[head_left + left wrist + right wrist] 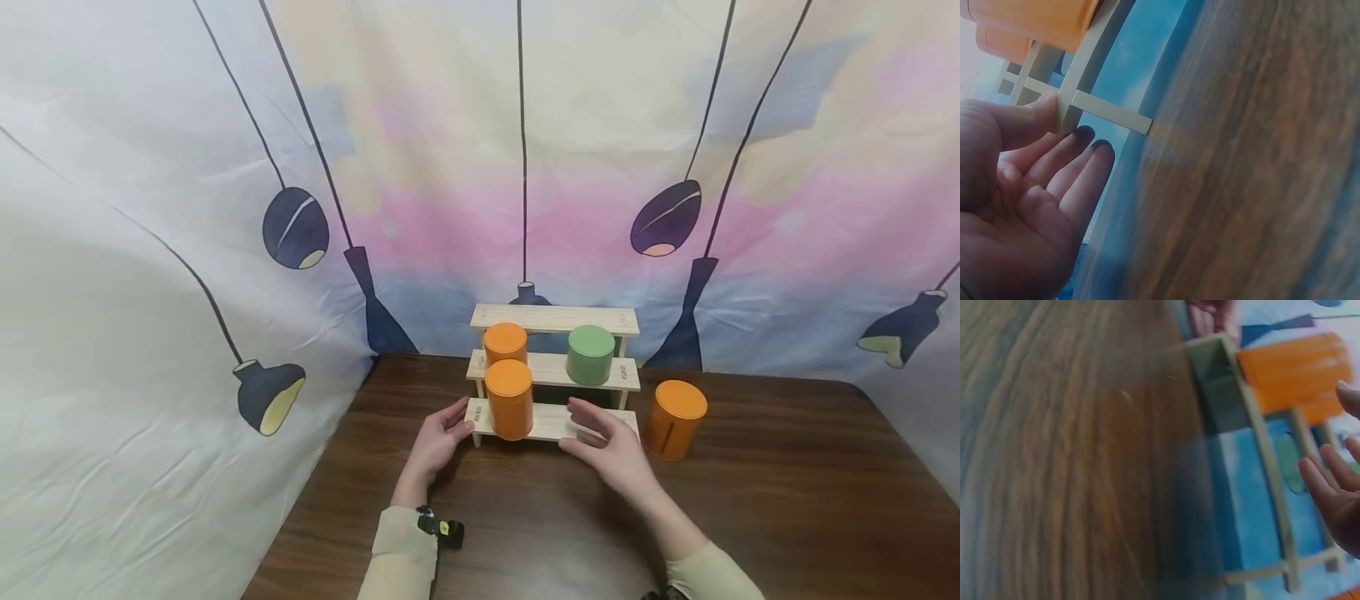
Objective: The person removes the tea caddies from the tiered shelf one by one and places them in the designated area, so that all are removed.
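A three-tier wooden display stand (pixel 555 423) stands on the table. My left hand (pixel 435 442) is at the left end of its lowest tier. In the left wrist view the thumb of that hand (pixel 1022 200) lies against the shelf end (pixel 1075 103), with fingers behind and below it. My right hand (pixel 617 457) hovers by the right half of the lowest tier, fingers spread and holding nothing. One orange canister (pixel 512 404) stands on the lowest tier at left. Behind it, another orange canister (pixel 505 340) and a green canister (pixel 590 357) stand on the middle tier.
A third orange canister (pixel 675 421) stands on the dark wooden table (pixel 795 467), right of the stand. Behind the table hangs a cloth backdrop (pixel 450 208) printed with lamps; its left side (pixel 135 433) runs along the table's left edge.
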A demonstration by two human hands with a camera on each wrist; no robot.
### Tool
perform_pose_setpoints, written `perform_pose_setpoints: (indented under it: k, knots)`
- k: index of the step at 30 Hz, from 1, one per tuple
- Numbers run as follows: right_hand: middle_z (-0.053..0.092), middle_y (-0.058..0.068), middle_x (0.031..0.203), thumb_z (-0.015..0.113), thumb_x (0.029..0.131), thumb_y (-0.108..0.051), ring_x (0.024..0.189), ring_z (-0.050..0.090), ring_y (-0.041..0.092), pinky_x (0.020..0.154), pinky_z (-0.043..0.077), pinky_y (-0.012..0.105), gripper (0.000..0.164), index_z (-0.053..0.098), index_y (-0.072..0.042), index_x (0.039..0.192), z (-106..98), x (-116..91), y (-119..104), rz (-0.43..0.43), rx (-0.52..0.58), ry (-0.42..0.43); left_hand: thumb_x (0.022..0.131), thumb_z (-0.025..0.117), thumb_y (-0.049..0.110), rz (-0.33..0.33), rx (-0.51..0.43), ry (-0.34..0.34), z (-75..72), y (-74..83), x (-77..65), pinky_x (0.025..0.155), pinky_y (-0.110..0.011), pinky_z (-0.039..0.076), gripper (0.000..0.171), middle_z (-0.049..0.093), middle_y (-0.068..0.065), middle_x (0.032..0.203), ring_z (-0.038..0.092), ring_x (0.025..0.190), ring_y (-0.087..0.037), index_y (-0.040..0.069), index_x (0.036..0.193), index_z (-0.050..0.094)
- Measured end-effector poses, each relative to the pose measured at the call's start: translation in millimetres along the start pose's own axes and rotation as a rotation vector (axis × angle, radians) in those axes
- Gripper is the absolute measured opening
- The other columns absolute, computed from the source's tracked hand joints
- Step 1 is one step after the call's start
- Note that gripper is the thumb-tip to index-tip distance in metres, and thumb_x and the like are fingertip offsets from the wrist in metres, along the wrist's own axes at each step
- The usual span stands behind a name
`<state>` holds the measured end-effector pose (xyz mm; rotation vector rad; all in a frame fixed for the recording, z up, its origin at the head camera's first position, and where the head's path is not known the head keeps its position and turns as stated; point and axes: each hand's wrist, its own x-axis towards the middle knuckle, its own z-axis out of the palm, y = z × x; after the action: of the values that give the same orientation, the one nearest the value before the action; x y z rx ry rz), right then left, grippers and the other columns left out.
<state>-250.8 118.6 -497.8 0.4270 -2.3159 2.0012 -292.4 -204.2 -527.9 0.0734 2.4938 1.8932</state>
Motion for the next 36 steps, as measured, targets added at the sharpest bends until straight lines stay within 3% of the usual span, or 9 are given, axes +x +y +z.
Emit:
perform_pose_setpoints:
  k: [6, 17, 25, 36]
  knots:
    - [0.058, 0.025, 0.152, 0.090, 0.089, -0.011, 0.137, 0.060, 0.040, 0.109, 0.053, 0.046, 0.074, 0.055, -0.003, 0.154, 29, 16, 10, -0.017, 0.034, 0.003, 0.107, 0.063, 0.009, 0.001, -0.001, 0.002, 0.1, -1.5, 0.8, 0.119, -0.051, 0.042, 0.054, 0.050, -0.018, 0.161, 0.051, 0.147, -0.034, 0.001, 0.159, 0.050]
    - [0.059, 0.019, 0.153, 0.093, 0.085, -0.009, 0.138, 0.060, 0.037, 0.114, 0.049, 0.041, 0.078, 0.056, -0.005, 0.154, 59, 29, 19, -0.035, 0.100, 0.105, 0.106, 0.065, 0.011, -0.019, 0.009, 0.013, 2.1, 1.2, -1.3, 0.119, -0.051, 0.043, 0.053, 0.052, -0.017, 0.160, 0.053, 0.145, -0.034, 0.003, 0.157, 0.053]
    - [0.060, 0.016, 0.153, 0.097, 0.081, -0.019, 0.143, 0.055, 0.033, 0.119, 0.044, 0.045, 0.083, 0.058, -0.003, 0.153, 79, 37, 14, -0.053, -0.022, 0.137, 0.106, 0.066, 0.010, -0.012, 0.017, 0.032, 0.9, 1.5, -2.5, 0.117, -0.051, 0.045, 0.051, 0.053, -0.017, 0.159, 0.055, 0.143, -0.034, 0.004, 0.156, 0.055]
    - [0.061, 0.018, 0.151, 0.099, 0.078, -0.031, 0.139, 0.058, 0.038, 0.117, 0.045, 0.057, 0.089, 0.058, -0.002, 0.151, 94, 36, 8, -0.037, -0.205, 0.210, 0.106, 0.067, 0.011, -0.013, 0.020, 0.028, 1.2, 1.5, -3.2, 0.117, -0.051, 0.045, 0.051, 0.054, -0.018, 0.158, 0.057, 0.141, -0.033, 0.005, 0.155, 0.056]
